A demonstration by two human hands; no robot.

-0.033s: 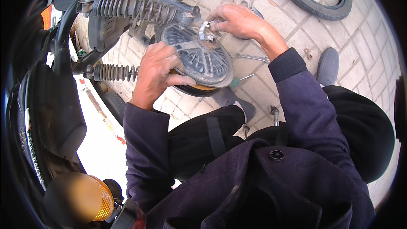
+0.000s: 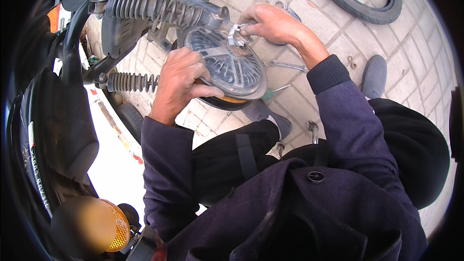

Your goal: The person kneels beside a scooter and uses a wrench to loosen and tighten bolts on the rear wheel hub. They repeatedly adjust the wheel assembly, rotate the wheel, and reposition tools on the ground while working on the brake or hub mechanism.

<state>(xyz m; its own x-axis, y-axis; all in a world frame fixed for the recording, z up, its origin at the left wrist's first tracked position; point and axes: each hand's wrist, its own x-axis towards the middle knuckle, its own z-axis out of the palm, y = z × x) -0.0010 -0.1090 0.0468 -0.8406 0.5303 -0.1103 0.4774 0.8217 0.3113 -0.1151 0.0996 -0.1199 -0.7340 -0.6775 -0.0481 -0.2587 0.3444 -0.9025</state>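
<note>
A round grey metal hub plate (image 2: pixel 231 65) with radial ribs sits at the rear of a motorcycle (image 2: pixel 58 130). My left hand (image 2: pixel 181 83) grips the plate's left rim, thumb stretched under its lower edge. My right hand (image 2: pixel 271 24) pinches a small silver lever (image 2: pixel 234 34) at the plate's top. Two black coil shock absorbers (image 2: pixel 154 8) run to the left of the plate, one above and one below (image 2: pixel 131 81) my left hand.
A loose black tyre (image 2: pixel 360 0) lies on the paved ground at the back right. Wrenches (image 2: pixel 285 65) and a screwdriver (image 2: pixel 276 90) lie on the pavers under my right wrist. An orange turn signal (image 2: pixel 113 227) is at the lower left. My shoes (image 2: pixel 374 76) rest on the pavers.
</note>
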